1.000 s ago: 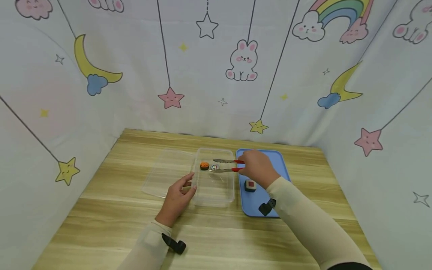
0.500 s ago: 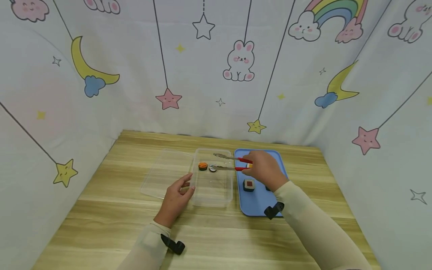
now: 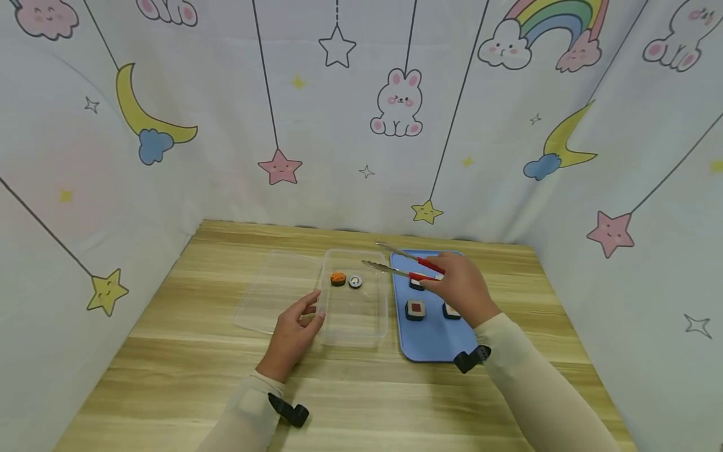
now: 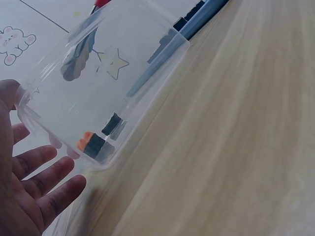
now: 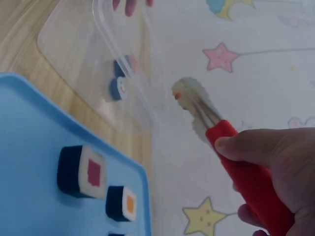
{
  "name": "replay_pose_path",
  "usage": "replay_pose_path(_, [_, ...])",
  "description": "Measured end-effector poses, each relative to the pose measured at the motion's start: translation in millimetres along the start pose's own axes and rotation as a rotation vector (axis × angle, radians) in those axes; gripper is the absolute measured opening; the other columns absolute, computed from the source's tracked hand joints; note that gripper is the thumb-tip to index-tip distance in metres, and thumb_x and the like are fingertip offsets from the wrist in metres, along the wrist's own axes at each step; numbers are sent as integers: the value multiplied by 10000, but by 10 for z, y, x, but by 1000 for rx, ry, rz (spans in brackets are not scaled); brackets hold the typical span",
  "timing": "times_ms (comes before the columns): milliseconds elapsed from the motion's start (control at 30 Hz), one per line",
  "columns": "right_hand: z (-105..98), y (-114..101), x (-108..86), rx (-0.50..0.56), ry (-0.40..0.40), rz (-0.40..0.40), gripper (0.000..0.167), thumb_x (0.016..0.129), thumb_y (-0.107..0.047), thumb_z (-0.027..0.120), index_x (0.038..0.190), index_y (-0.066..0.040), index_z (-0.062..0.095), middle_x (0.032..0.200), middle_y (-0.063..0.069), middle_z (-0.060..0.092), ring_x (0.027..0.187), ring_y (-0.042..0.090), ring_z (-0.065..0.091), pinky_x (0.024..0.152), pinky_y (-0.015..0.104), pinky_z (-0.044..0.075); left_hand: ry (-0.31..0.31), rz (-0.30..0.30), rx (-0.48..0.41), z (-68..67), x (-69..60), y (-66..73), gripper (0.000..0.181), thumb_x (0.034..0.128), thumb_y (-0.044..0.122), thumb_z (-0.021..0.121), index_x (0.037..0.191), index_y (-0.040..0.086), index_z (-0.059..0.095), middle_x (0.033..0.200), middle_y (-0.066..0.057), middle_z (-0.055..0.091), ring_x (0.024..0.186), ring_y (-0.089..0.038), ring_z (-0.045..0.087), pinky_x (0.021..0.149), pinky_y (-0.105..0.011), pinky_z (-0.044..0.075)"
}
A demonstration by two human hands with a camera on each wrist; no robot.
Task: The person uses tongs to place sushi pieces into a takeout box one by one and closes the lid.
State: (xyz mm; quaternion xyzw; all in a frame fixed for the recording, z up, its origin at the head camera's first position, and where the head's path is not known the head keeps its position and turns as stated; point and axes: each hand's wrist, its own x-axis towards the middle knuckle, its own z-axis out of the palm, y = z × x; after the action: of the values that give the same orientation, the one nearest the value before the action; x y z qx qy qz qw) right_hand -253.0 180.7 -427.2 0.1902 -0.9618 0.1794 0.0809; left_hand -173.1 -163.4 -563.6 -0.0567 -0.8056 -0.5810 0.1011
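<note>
Tongs gape empty above the box's right rim, gripped by our right hand; our left hand, loosely spread, touches its left wall, seemingly steadying it.

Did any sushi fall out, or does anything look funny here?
No, nothing looks spilled or broken. Two sushi pieces sit inside the clear box, and more pieces sit on the blue tray. The clear lid lies on the table beside the box.
</note>
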Motion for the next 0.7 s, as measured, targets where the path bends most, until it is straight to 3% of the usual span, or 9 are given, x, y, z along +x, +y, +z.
replay_pose_path(133, [28, 139, -68, 28, 24, 30, 456, 865, -304, 860, 1265, -110, 759, 1089, 55, 728, 942, 257, 651, 797, 463, 578, -2, -6, -10, -5, -4, -10, 534, 995, 175, 718, 1497, 79, 564, 1410, -207, 614, 1132, -322, 693, 860, -400, 600])
replay_pose_path(400, [91, 424, -260, 56, 47, 163, 492, 865, -335, 865, 1278, -95, 749, 1107, 92, 719, 946, 290, 641, 806, 484, 570, 2, -22, -25, 4, 1, -46, 537, 989, 151, 724, 1498, 86, 565, 1382, -192, 639, 1109, -304, 704, 833, -368, 601])
replay_pose_path(700, [134, 700, -481, 63, 23, 254, 500, 872, -279, 856, 1284, -24, 732, 1122, 181, 720, 939, 334, 642, 817, 522, 571, 0, -26, -6, 5, 3, -28, 536, 993, 164, 722, 1500, 93, 564, 1400, -184, 628, 1126, -300, 696, 846, -389, 600])
